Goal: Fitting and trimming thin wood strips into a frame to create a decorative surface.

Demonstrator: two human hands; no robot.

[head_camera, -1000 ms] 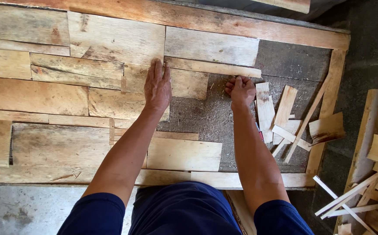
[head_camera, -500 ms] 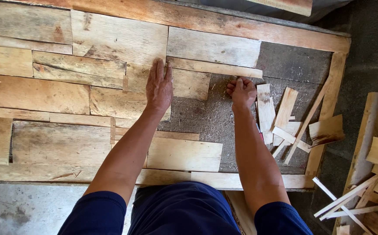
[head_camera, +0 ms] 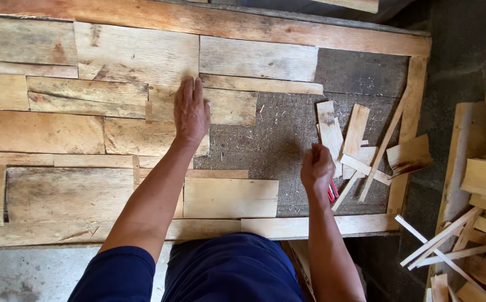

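Left hand point(head_camera: 191, 112) lay flat, open, pressing the fitted plank point(head_camera: 229, 106) under its fingertips. Right hand point(head_camera: 317, 169) was curled around something red point(head_camera: 331, 193), scrap offcuts point(head_camera: 343, 134) just beyond it; best picked by matching the bare gap point(head_camera: 279, 140) between my hands.

The right hand point(head_camera: 317, 168) has left the board edge (now over loose scraps point(head_camera: 355, 148)).

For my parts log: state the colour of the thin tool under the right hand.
Red, seen in the head view, beneath the right hand.

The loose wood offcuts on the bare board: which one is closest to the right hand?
The long pale strip, standing upright in the picture just above the right hand; the other offcuts lie further right.
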